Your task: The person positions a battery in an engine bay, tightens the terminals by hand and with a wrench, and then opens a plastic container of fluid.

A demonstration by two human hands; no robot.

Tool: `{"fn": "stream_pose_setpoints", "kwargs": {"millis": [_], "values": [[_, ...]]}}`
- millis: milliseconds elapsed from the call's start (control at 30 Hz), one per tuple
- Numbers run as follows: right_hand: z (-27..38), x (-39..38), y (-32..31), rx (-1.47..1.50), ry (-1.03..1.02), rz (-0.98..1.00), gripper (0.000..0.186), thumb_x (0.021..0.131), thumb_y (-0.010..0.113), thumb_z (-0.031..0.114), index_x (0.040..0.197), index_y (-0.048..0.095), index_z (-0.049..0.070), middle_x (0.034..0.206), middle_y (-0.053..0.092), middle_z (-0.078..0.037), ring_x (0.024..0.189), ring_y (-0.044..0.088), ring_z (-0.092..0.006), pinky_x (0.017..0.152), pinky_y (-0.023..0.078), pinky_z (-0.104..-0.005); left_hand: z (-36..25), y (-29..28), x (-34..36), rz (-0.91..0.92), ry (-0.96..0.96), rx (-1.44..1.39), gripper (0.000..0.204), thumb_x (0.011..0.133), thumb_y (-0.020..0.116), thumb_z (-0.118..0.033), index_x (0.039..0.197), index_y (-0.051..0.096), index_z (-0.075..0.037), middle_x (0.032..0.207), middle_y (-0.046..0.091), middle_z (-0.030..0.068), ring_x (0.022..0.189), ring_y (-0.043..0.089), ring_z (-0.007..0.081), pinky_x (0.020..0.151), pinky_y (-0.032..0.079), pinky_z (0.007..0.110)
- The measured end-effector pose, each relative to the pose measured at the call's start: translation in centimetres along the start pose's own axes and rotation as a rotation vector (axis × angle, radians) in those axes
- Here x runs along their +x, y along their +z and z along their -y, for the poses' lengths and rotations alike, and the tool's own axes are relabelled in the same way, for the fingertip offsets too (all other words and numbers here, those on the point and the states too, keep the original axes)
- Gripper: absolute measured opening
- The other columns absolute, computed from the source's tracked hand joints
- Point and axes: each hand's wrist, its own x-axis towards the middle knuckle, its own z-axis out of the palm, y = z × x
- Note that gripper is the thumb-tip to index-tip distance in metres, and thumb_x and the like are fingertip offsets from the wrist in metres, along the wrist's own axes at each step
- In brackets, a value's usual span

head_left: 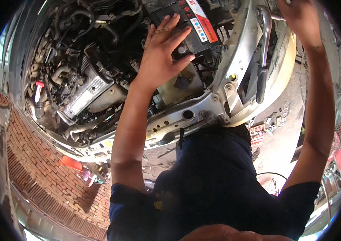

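Observation:
My left hand [163, 56] rests with its fingers spread on the dark top of the car battery [206, 47], beside the red and white label. A capped, pale yellowish reservoir [190, 89] sits just below that hand. At the upper right, my right hand [302, 23] is slightly blurred and partly cut off by the picture's edge. Its fingers are near the head of a chrome ratchet wrench [264, 46], and whether they grip anything does not show. The ratchet lies along the car's front panel [234, 66], its black handle toward me.
The engine [90, 90] with hoses and wiring fills the bay on the left. A red-capped item [39, 91] stands at the bay's far left side. On the ground lie a red socket case [257, 133] and loose metal parts [273, 125]. Brick paving [42, 160] is at lower left.

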Motion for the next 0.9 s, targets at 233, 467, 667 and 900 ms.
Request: {"fn": "stream_pose_setpoints", "kwargs": {"millis": [233,467,667,900], "values": [[1.8,0.5,-0.9,-0.061,0.053,0.235,0.037,0.100,0.071,0.028,0.134,0.073,0.011,0.154,0.061,-0.015,0.146,0.052,-0.0383,0.125,0.041,-0.0505,-3.2,-1.2,-7.4,-0.350,-0.263,-0.247,0.046,0.094,0.082,-0.012,0.138,0.070,-0.002,0.149,0.062,0.0253,0.140,0.061,0.0358,0.115,0.048,0.043],[4.2,-0.8,-2.2,-0.062,0.047,0.011,0.057,0.090,0.078,0.018,0.144,0.067,0.011,0.158,0.055,-0.021,0.148,0.047,-0.0446,0.124,0.039,-0.0548,-7.6,1.6,-10.0,-0.281,-0.605,-1.387,0.025,0.114,0.055,-0.014,0.125,0.069,0.001,0.130,0.071,0.0144,0.126,0.068,0.0262,0.113,0.052,0.041],[4.0,-4.7,-1.7,-0.040,0.027,-0.133,0.049,0.095,0.078,0.016,0.142,0.069,0.007,0.147,0.066,-0.019,0.136,0.061,-0.0404,0.116,0.047,-0.0496,-5.7,11.1,-3.7,-0.103,-0.800,-1.378,0.023,0.105,0.062,-0.010,0.122,0.072,0.000,0.120,0.072,0.0126,0.113,0.067,0.0231,0.103,0.051,0.037],[2.1,-8.4,0.8,0.291,0.039,-0.197,0.047,0.095,0.077,0.018,0.141,0.068,0.009,0.152,0.062,-0.013,0.135,0.061,-0.0346,0.115,0.047,-0.0469,-2.5,19.2,-0.5,0.174,-1.276,-1.161,0.038,0.107,0.054,-0.022,0.138,0.067,-0.005,0.126,0.072,0.0174,0.112,0.067,0.0283,0.095,0.054,0.044]]}}
